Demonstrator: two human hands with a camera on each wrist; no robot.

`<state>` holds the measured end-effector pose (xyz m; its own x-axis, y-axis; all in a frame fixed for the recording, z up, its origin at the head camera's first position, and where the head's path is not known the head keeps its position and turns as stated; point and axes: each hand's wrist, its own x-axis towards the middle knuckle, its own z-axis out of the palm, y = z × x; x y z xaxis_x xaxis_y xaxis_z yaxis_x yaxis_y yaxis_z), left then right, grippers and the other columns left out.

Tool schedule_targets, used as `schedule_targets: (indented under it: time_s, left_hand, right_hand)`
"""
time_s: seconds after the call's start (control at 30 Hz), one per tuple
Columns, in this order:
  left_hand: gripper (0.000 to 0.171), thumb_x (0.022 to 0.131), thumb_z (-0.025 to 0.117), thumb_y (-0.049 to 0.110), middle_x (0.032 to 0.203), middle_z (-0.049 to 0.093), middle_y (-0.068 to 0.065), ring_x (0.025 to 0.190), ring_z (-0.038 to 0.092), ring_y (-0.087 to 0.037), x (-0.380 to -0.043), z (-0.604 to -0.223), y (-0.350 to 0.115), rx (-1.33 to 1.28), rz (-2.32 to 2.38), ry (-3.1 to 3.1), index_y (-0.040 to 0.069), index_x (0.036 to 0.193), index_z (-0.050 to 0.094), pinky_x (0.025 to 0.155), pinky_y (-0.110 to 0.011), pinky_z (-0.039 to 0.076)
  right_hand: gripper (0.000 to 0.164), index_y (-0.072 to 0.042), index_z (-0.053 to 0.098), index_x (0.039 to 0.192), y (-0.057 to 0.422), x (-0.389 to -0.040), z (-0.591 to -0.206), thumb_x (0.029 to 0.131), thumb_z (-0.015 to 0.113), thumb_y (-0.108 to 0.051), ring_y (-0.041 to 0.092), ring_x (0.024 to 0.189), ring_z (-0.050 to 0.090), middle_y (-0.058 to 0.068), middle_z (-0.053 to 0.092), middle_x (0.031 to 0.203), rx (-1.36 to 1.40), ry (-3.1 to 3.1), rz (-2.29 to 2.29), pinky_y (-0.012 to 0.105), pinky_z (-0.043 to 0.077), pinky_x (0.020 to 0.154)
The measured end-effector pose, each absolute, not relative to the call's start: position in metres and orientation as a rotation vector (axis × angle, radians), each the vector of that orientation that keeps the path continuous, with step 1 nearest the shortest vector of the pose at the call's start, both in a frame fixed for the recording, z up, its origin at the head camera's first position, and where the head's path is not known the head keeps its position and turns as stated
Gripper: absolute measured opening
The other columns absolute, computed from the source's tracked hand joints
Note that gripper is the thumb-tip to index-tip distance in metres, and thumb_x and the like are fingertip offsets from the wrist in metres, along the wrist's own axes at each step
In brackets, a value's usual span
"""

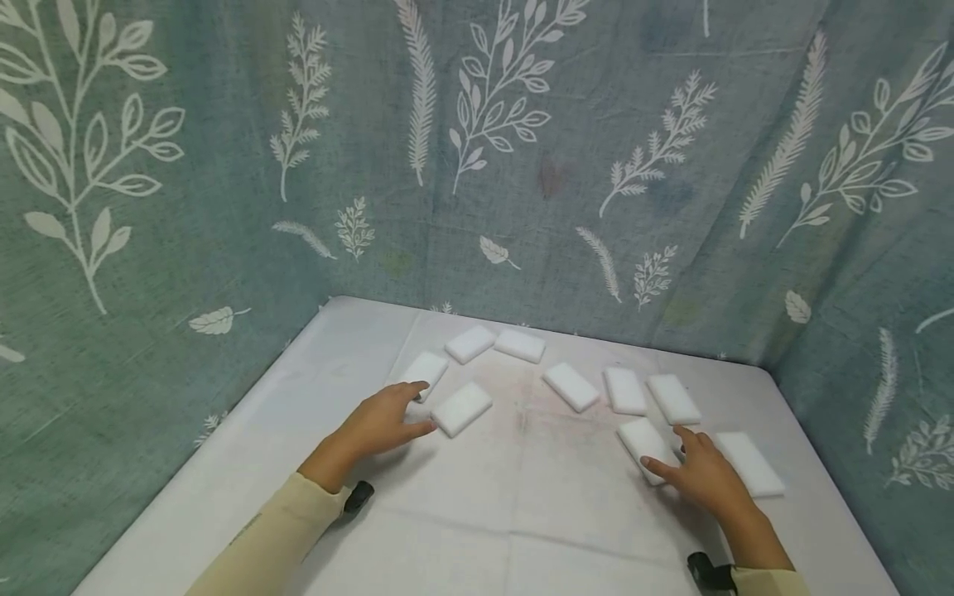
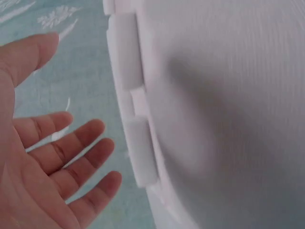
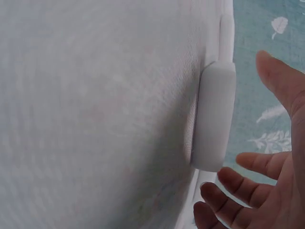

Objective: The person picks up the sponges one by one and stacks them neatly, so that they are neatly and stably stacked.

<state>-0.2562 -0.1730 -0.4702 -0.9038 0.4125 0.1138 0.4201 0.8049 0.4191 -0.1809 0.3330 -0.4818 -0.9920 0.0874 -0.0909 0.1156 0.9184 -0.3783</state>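
Note:
My left hand [image 1: 383,420] hovers over the left part of the table, fingers spread and holding nothing. Its thumb tip overlaps the corner of a white rectangular sponge block [image 1: 462,408] in the head view, and its fingertips overlap another white block [image 1: 425,374] behind that. On the other side, my right hand [image 1: 701,470] hangs over a white block [image 1: 643,447], with its thumb and index finger apart above it. A larger-looking white block [image 1: 749,463] lies just right of this hand. The wrist views show both palms bare, with fingers loosely extended.
Several more white blocks lie flat toward the back: two at the rear [image 1: 469,343], one mid-table [image 1: 570,386], and a pair at right [image 1: 624,391]. A white cloth covers the table [image 1: 522,513]. Leaf-patterned green-blue fabric [image 1: 507,207] hangs around its back and sides.

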Motion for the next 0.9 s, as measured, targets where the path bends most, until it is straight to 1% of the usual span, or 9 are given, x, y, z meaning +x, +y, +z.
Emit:
schedule_targets:
  time_s: [0.13,0.2,0.33,0.47,0.6,0.7,0.8,0.83,0.9]
  left_hand:
    - [0.071,0.086,0.069,0.048,0.127,0.06,-0.008,0.122,0.052,-0.03,-0.257,-0.474,-0.166,-0.65,-0.723,-2.981,0.007,0.141,0.049,0.097,-0.05,0.044]
    - [0.07,0.086,0.07,0.047,0.127,0.06,-0.009,0.121,0.052,-0.03,-0.258,-0.475,-0.163,-0.634,-0.731,-3.001,0.007,0.14,0.05,0.097,-0.05,0.044]
    - [0.073,0.085,0.07,0.05,0.127,0.06,-0.009,0.121,0.053,-0.029,-0.26,-0.476,-0.157,-0.631,-0.759,-3.03,0.007,0.141,0.049,0.097,-0.048,0.044]
    - [0.077,0.083,0.07,0.054,0.13,0.059,-0.01,0.121,0.053,-0.028,-0.263,-0.476,-0.148,-0.618,-0.778,-3.043,0.007,0.141,0.049,0.098,-0.047,0.044]
    - [0.076,0.083,0.072,0.051,0.134,0.055,-0.013,0.12,0.053,-0.029,-0.265,-0.477,-0.136,-0.57,-0.738,-3.064,0.007,0.141,0.049,0.095,-0.048,0.046]
    - [0.077,0.082,0.073,0.051,0.127,0.057,-0.013,0.106,0.058,-0.025,-0.267,-0.48,-0.129,-0.525,-0.681,-3.076,0.006,0.14,0.05,0.086,-0.045,0.05]
    - [0.081,0.078,0.076,0.052,0.116,0.059,-0.01,0.091,0.057,-0.02,-0.269,-0.484,-0.125,-0.492,-0.639,-3.08,0.007,0.14,0.049,0.076,-0.041,0.051]
    - [0.083,0.076,0.077,0.052,0.113,0.059,-0.009,0.087,0.056,-0.019,-0.269,-0.484,-0.123,-0.484,-0.637,-3.083,0.007,0.14,0.049,0.074,-0.04,0.05]
    - [0.086,0.073,0.081,0.051,0.111,0.058,-0.009,0.087,0.055,-0.019,-0.27,-0.486,-0.12,-0.479,-0.644,-3.084,0.007,0.14,0.049,0.073,-0.04,0.05]
  right_hand:
    - [0.115,0.011,0.034,0.14,0.332,-0.182,-0.485,0.071,0.066,-0.076,0.045,0.104,0.054,0.034,0.044,0.123,0.186,2.986,-0.594,0.06,0.046,0.084]
    - [0.118,0.011,0.035,0.139,0.331,-0.183,-0.486,0.068,0.068,-0.076,0.045,0.105,0.054,0.035,0.043,0.123,0.192,2.982,-0.582,0.06,0.045,0.085]
    - [0.121,0.01,0.034,0.139,0.33,-0.185,-0.486,0.063,0.073,-0.075,0.046,0.106,0.052,0.036,0.042,0.125,0.202,2.972,-0.583,0.061,0.045,0.087]
    - [0.12,0.008,0.034,0.141,0.329,-0.185,-0.486,0.062,0.076,-0.072,0.048,0.109,0.051,0.035,0.041,0.127,0.202,2.96,-0.602,0.062,0.043,0.088]
    - [0.121,0.007,0.034,0.142,0.328,-0.184,-0.489,0.062,0.075,-0.074,0.049,0.111,0.049,0.036,0.04,0.128,0.228,2.941,-0.608,0.062,0.043,0.088]
    - [0.122,0.008,0.035,0.141,0.329,-0.183,-0.492,0.062,0.075,-0.075,0.049,0.112,0.049,0.036,0.039,0.129,0.249,2.936,-0.612,0.062,0.043,0.088]
    - [0.119,0.008,0.036,0.141,0.33,-0.183,-0.492,0.064,0.075,-0.073,0.049,0.113,0.048,0.036,0.04,0.129,0.239,2.945,-0.607,0.062,0.043,0.089]
    - [0.118,0.008,0.036,0.141,0.33,-0.183,-0.493,0.064,0.075,-0.073,0.049,0.113,0.047,0.035,0.04,0.129,0.233,2.949,-0.607,0.062,0.042,0.09]
    - [0.116,0.008,0.037,0.14,0.332,-0.183,-0.492,0.065,0.075,-0.072,0.049,0.114,0.047,0.036,0.04,0.129,0.226,2.956,-0.598,0.063,0.042,0.091]
